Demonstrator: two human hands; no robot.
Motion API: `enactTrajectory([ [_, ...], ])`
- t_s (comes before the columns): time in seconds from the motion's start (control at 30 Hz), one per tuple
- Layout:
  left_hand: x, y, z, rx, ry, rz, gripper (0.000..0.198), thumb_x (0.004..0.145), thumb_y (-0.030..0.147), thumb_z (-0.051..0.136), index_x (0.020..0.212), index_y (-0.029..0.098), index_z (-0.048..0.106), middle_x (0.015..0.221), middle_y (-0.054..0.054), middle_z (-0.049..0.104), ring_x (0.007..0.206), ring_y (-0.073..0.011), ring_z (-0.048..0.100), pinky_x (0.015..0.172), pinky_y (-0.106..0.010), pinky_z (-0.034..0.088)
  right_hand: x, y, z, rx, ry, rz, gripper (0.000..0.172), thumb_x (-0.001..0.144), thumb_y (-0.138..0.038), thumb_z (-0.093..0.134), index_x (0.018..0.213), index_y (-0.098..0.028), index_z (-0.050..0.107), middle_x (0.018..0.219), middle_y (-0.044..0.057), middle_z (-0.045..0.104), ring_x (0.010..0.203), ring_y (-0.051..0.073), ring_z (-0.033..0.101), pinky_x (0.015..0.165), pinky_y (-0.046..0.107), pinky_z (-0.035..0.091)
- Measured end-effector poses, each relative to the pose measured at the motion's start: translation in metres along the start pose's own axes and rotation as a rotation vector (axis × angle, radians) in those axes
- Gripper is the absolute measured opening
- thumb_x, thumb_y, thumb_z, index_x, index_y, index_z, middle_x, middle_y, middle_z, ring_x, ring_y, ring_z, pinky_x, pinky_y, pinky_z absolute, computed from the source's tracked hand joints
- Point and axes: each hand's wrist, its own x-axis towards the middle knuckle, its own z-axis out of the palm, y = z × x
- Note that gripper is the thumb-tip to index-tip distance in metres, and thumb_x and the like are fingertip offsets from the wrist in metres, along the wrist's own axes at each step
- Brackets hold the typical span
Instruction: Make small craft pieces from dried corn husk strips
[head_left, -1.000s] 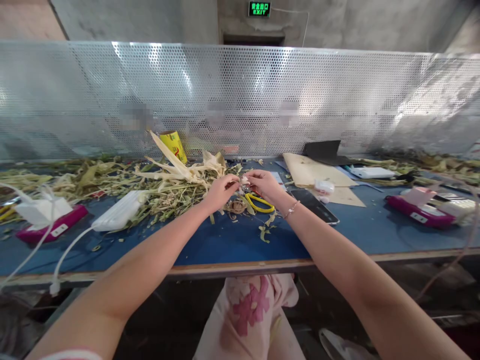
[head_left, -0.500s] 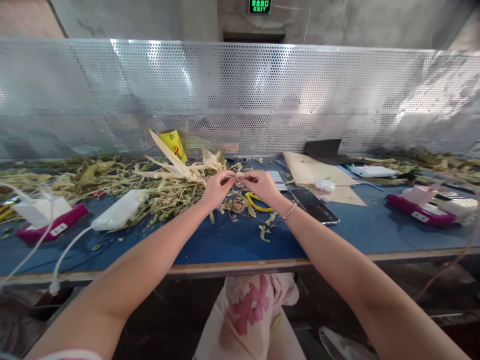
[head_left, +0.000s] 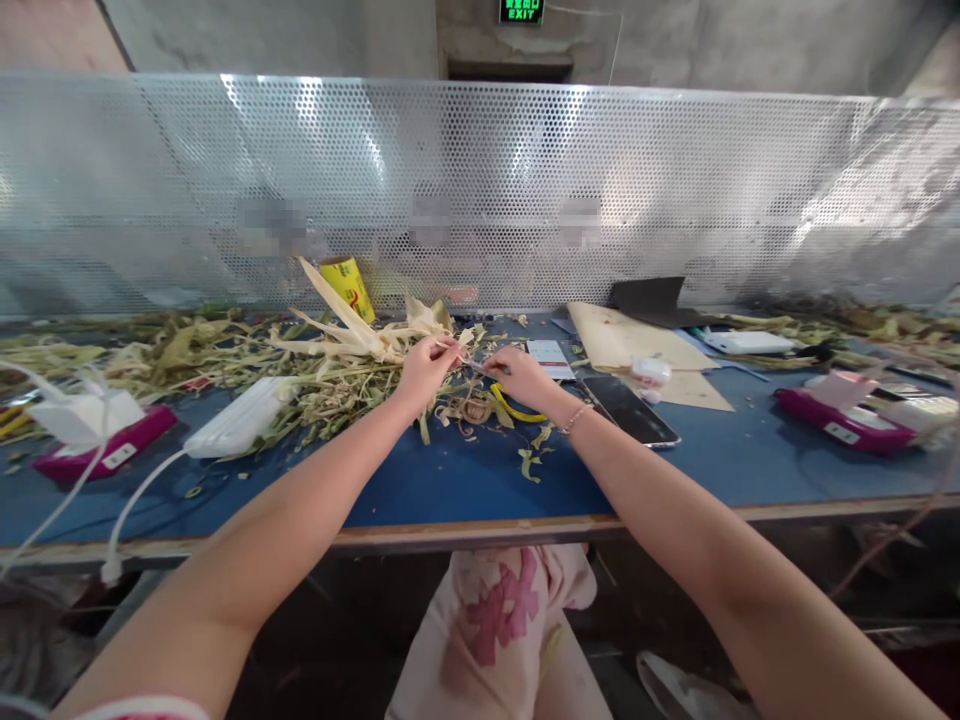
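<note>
Over the blue table, my left hand is closed in a pinch at the right edge of a heap of dried plant stalks. My right hand is pinched too, a short way to the right. Between the fingertips runs a thin pale strand, held at both ends; its exact material is too small to make out. Just below the hands lie a small coil of brown twine and a curved yellow handle-like piece, partly covered. Pale dry husks rise behind my left hand.
A phone, white earbud case and brown paper lie right of my hands. On the left are a white power bank and a magenta socket block. A perforated metal screen stands behind.
My hands have moved apart from nearly touching, my left hand slightly leftward. The pale strand now shows stretched across the gap.
</note>
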Motion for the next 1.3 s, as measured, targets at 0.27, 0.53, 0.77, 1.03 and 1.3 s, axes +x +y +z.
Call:
enactTrajectory([
  [0.27, 0.006, -0.005, -0.001, 0.008, 0.034, -0.016, 0.011, 0.07, 0.024, 0.057, 0.07, 0.016, 0.051, 0.063, 0.0, 0.059, 0.06, -0.0123, 0.057, 0.065, -0.031, 0.047, -0.001, 0.006, 0.014, 0.003, -0.068, -0.166, 0.021, 0.068, -0.005, 0.051, 0.076, -0.016, 0.066, 0.083, 0.006, 0.064, 0.083, 0.015, 0.057, 0.079, 0.027, 0.044],
  [0.53, 0.001, -0.003, -0.001, 0.052, -0.024, -0.019, 0.011, 0.07, 0.025, 0.057, 0.07, 0.015, 0.052, 0.063, -0.001, 0.058, 0.06, -0.0123, 0.056, 0.066, -0.03, 0.047, -0.007, -0.013, -0.01, 0.314, -0.228, -0.019, 0.023, 0.066, -0.009, 0.034, 0.049, -0.017, 0.047, 0.045, -0.003, 0.045, 0.045, 0.009, 0.043, 0.049, 0.02, 0.038],
  [0.77, -0.001, 0.0, 0.0, 0.104, -0.046, 0.001, 0.012, 0.071, 0.026, 0.056, 0.07, 0.016, 0.053, 0.061, -0.001, 0.058, 0.058, -0.0119, 0.054, 0.063, -0.029, 0.046, -0.007, -0.009, -0.007, 0.233, -0.251, 0.095, 0.035, 0.085, -0.027, 0.027, 0.085, -0.017, 0.061, 0.047, -0.001, 0.045, 0.043, 0.011, 0.041, 0.053, 0.024, 0.04],
  [1.03, 0.0, -0.002, 0.001, 0.07, -0.048, 0.004, 0.009, 0.071, 0.023, 0.057, 0.07, 0.015, 0.053, 0.059, -0.001, 0.058, 0.057, -0.0117, 0.055, 0.062, -0.027, 0.046, -0.01, -0.007, 0.009, -0.083, -0.334, -0.147, 0.029, 0.07, -0.013, 0.056, 0.097, -0.016, 0.064, 0.084, 0.006, 0.054, 0.081, 0.015, 0.051, 0.077, 0.025, 0.041],
  [1.3, -0.001, -0.001, 0.002, 0.102, -0.051, 0.013, 0.009, 0.072, 0.023, 0.056, 0.07, 0.015, 0.052, 0.057, 0.0, 0.057, 0.054, -0.0119, 0.053, 0.06, -0.027, 0.044, -0.009, -0.002, 0.015, -0.049, -0.387, -0.165, 0.02, 0.077, -0.014, 0.051, 0.088, -0.016, 0.067, 0.086, 0.006, 0.046, 0.076, 0.012, 0.049, 0.079, 0.027, 0.042],
])
